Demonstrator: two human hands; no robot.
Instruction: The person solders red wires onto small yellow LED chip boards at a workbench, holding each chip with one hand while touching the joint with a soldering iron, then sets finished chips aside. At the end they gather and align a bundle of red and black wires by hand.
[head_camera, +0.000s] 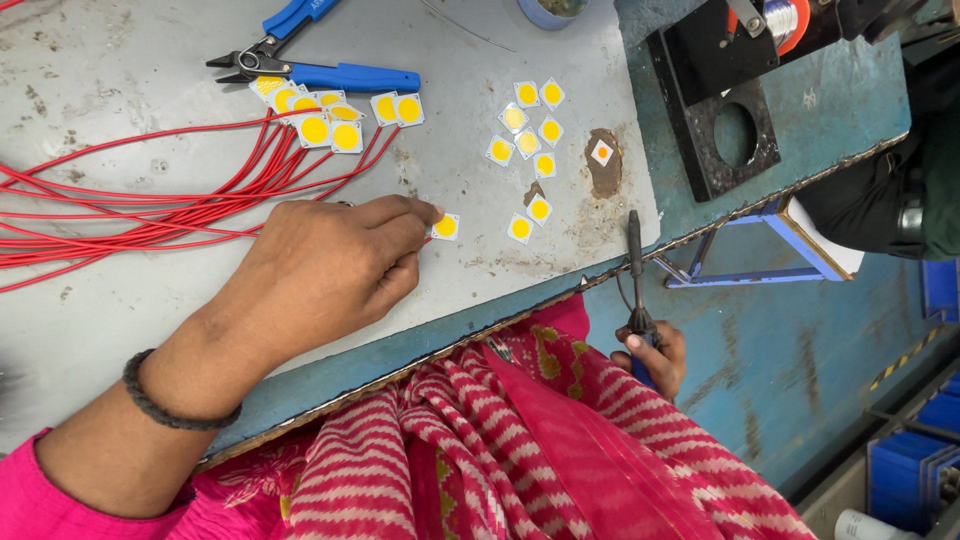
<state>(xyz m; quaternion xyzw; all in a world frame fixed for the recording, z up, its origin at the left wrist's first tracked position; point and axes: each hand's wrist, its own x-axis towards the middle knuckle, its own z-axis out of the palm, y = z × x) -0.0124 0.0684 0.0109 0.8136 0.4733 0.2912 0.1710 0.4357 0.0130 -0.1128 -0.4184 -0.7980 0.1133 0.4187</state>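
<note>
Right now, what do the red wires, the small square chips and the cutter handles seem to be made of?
Red wires: thin, likely plastic-insulated; smooth red coating, bending loosely. Square chips by the left hand: white plate, perhaps ceramic or coated metal, with a matte yellow disc. Cutter handles: blue sleeves, probably plastic or rubber, over dark metal jaws. The right hand holds a soldering iron.

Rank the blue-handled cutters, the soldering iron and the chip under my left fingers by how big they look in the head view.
1. blue-handled cutters
2. soldering iron, though it sits nearer the camera
3. square chip, clearly smallest, at the left hand
</note>
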